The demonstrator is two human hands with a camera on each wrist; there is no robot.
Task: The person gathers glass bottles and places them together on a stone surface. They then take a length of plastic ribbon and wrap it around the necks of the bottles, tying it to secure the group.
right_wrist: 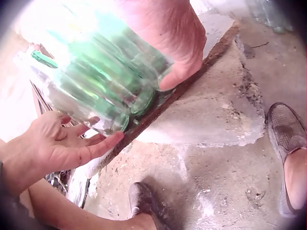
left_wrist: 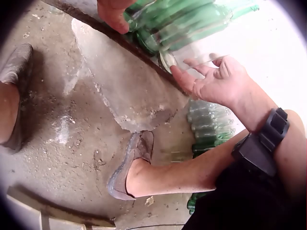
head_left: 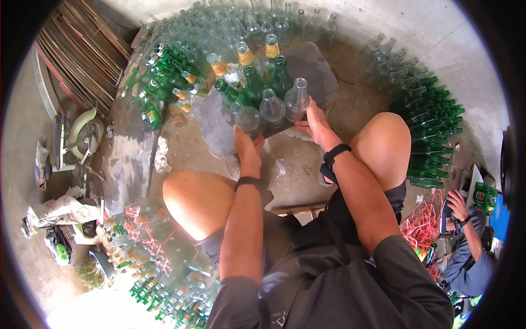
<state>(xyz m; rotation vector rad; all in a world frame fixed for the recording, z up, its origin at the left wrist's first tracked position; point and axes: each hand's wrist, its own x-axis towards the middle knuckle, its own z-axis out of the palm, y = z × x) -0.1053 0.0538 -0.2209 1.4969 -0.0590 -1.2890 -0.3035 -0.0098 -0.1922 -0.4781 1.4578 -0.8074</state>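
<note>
A tight group of bottles stands upright on a grey slab (head_left: pixel 211 129) in the head view. At its front are clear bottles (head_left: pixel 271 111), with green bottles (head_left: pixel 253 86) behind and orange-labelled bottles (head_left: pixel 272 48) at the back. My left hand (head_left: pixel 249 151) is at the group's near left side, low by the bottle bases. On the right, my right hand (head_left: pixel 318 123) lies along the side of the front right clear bottle (head_left: pixel 297 100). The left hand's extended fingers (right_wrist: pixel 91 151) reach the bottle bases in the right wrist view. Loosely bent fingers show on the right hand (left_wrist: pixel 218 81).
Many clear bottles (head_left: pixel 282 27) line the back wall, and green bottles (head_left: pixel 427 126) stand along the right. Green bottles (head_left: pixel 156 71) lie piled at the left. Red string (head_left: pixel 424 222) is heaped at lower right, near another person (head_left: pixel 468 257). Rods (head_left: pixel 82 52) lean at upper left.
</note>
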